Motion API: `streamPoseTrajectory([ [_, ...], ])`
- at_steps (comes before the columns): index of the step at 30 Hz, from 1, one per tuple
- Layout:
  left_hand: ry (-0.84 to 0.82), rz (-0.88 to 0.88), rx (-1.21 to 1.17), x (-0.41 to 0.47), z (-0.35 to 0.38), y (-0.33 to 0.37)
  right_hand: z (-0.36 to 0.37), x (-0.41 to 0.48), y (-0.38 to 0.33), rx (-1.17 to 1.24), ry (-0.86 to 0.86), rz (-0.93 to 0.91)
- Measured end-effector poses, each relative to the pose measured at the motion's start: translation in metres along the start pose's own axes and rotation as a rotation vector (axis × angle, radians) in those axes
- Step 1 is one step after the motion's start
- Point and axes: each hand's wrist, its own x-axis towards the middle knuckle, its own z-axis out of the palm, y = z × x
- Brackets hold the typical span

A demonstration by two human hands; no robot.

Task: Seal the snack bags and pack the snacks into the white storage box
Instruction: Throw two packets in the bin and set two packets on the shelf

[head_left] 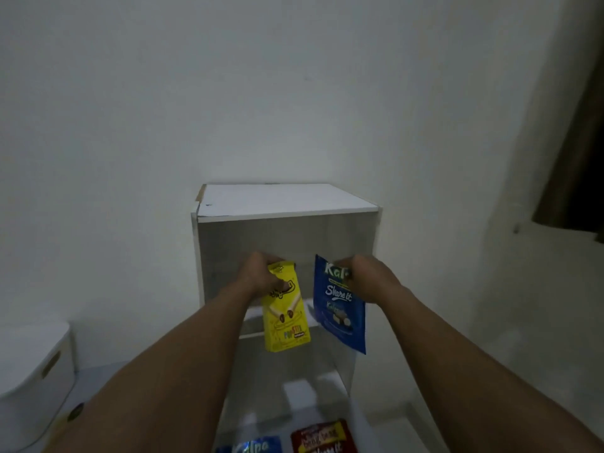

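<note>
Both hands grip hanging bags: left hand yellow bag, right hand blue bag, seemingly unsealed.

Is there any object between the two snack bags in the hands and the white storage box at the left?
Nothing visible: only the left forearm lies between the yellow bag, the blue bag and the white plastic storage box.

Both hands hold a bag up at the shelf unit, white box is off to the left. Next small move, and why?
Probably carry both bags left and down toward the white storage box. The left hand grips the yellow bag by its top and the right hand the blue bag; both hang clear in front of the open shelf unit. Whether their tops are sealed cannot be told.
</note>
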Motion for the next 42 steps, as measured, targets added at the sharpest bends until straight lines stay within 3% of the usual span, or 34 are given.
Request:
streamPoseTrajectory([
  [10,-0.147,0.213,-0.007,-0.13,0.033,0.054,-0.037,-0.198,-0.005,-0.071,0.049,0.318],
  [19,-0.306,0.295,-0.06,-0.206,0.131,0.102,-0.026,-0.334,0.059,-0.054,0.055,0.615],
  [29,-0.521,0.261,-0.004,-0.265,0.324,0.068,0.098,-0.434,0.17,0.016,-0.11,0.803],
  [35,-0.495,0.181,0.13,-0.307,0.439,0.011,0.205,-0.474,0.236,0.093,-0.161,0.85],
  [42,-0.57,0.065,0.067,-0.329,0.585,-0.084,0.349,-0.508,0.308,0.139,-0.218,0.909],
])
